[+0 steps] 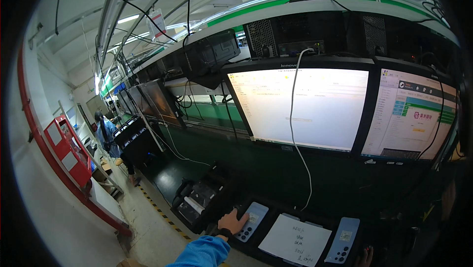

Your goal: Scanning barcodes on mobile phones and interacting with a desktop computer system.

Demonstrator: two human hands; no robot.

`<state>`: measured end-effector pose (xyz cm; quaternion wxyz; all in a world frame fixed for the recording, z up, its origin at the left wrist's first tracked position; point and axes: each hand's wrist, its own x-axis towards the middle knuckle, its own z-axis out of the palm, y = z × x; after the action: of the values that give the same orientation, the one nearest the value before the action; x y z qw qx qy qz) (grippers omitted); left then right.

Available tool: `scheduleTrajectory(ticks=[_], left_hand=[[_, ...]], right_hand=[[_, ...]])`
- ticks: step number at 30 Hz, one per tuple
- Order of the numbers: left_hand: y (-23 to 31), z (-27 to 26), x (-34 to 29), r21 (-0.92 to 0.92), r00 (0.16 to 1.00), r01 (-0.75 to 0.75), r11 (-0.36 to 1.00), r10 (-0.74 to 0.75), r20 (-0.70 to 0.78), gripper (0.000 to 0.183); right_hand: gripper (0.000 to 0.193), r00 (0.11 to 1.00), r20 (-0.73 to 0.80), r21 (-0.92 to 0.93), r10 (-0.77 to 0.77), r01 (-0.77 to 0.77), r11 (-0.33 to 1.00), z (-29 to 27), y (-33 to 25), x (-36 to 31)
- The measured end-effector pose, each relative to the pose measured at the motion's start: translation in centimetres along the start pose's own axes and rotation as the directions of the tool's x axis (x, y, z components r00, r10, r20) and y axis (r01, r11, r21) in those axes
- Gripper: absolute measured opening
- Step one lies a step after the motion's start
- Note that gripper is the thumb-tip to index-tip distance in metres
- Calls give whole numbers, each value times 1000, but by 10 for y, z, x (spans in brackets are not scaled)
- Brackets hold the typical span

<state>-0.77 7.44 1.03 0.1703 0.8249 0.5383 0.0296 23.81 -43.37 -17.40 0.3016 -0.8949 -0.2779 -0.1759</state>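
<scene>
My left hand [232,221], with a dark band at the wrist and a blue sleeve, rests at the left edge of a light blue smartphone [256,213]. Its fingers are apart, touching the edge without wrapping round it. That phone lies back up, showing camera lenses and a pale label. A sheet of white paper with handwriting [294,240] lies to its right, partly covering something underneath. Beyond the paper is a second light blue phone [342,240], also back up. Just right of it, the fingers of my right hand [365,257] show at the lower edge, stretched out and empty; the rest is hidden.
A bright monitor [305,109] and another monitor [409,114] stand behind the dark green bench [266,173]. A white cable [294,119] hangs before the first. Black equipment [202,200] sits left of the phones. Another person [103,131] is farther left, near a red cabinet [69,151].
</scene>
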Motion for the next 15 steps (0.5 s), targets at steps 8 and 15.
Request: scheduleTrajectory(ticks=[8,15], left_hand=[[-1,2,2,-10,1000,6,1000,-6,-8,74],[2,-2,-1,8,1000,-4,1000,4,-17,78]], right_hand=[[37,998,-15,35,61,-61,998,12,16,-9],[36,999,-37,-30,37,-38,999,9,10,-7]])
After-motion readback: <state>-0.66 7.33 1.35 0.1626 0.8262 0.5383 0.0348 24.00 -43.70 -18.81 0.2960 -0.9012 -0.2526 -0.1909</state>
